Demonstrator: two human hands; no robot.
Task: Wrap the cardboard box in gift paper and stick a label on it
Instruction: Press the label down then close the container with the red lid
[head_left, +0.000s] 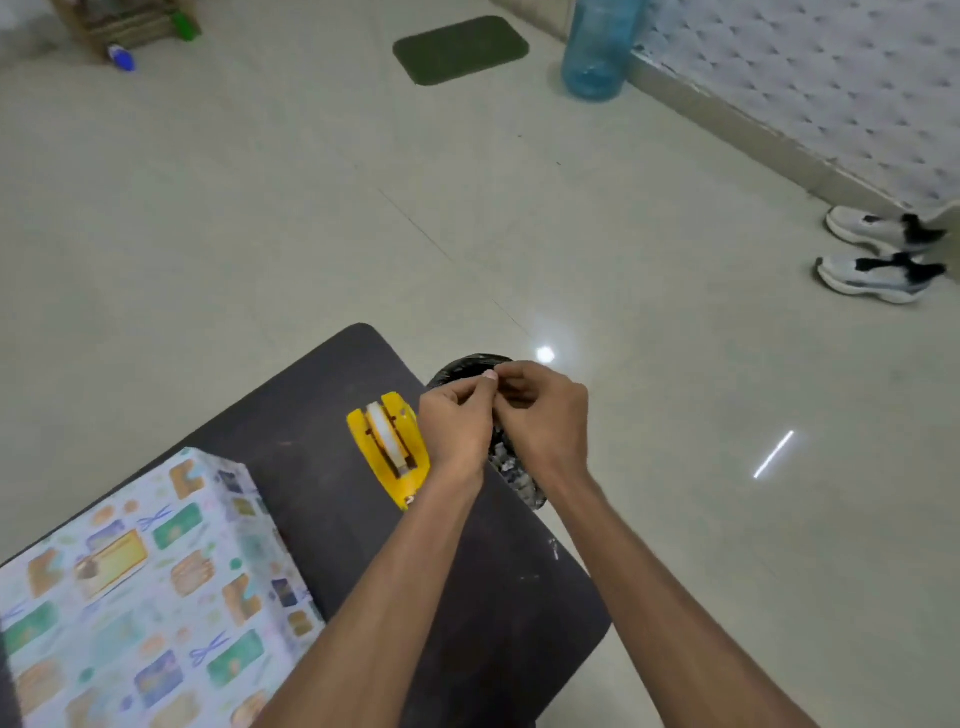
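The box (156, 587), covered in pale gift paper printed with scissors and cards, stands at the lower left of the dark table (457, 597). A yellow label (111, 564) is stuck on its top. A yellow tape dispenser (387, 447) with a white roll lies near the table's far edge. My left hand (457, 421) and my right hand (540, 410) meet just past that edge, above a black-lined bin (511, 478). Their fingertips pinch something small and pale between them, too small to identify.
The bin stands on the floor against the table's right edge, with scraps inside. Glossy tiled floor stretches beyond. A green mat (461, 49) and blue water jug (597, 49) are far off; white shoes (878, 254) lie at right.
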